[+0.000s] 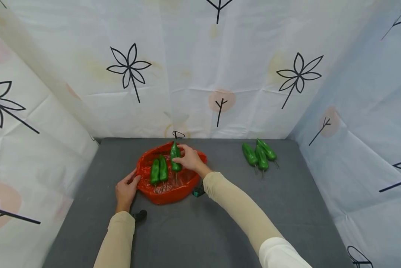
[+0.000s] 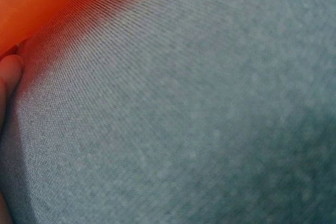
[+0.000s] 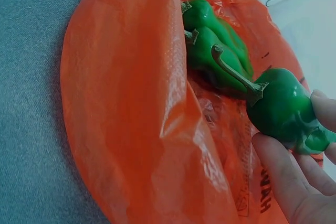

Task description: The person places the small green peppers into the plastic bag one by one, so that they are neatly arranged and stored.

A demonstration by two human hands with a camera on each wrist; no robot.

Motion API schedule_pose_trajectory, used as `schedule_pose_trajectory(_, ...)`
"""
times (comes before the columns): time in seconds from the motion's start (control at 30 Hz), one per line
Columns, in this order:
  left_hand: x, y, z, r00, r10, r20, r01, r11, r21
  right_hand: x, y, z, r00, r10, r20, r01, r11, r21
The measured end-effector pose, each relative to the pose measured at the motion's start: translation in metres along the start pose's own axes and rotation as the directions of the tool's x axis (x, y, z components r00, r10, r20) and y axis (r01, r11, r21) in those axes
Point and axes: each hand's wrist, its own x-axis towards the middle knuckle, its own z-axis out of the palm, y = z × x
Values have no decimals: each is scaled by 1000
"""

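A red plastic bag [image 1: 169,197], its rim rolled down, sits on the left half of the table. Two green peppers [image 1: 159,170] lie side by side inside it. My right hand [image 1: 189,159] reaches over the bag and holds another green pepper [image 3: 281,106] between thumb and fingers, its stem pointing toward the folded rim in the right wrist view. At the bag's left edge, my left hand [image 1: 126,188] pinches the rim, thumb on the inner side. Only some fingertips [image 2: 11,69] of that hand show in the left wrist view, beside the orange-red plastic.
Three more green peppers [image 1: 261,156] lie in a group at the back right of the grey table [image 1: 227,219]. Fabric walls [image 1: 187,67] with leaf drawings rise behind and on both sides. Small dark wrist devices [image 1: 198,191] show by each wrist.
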Motion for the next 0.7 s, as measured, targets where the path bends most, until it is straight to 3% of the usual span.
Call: schedule_pose_trajectory(0.7,0,1,1,1000,0,-10,0,1000,1,14,5,17,998,65,21,-62,993,-100)
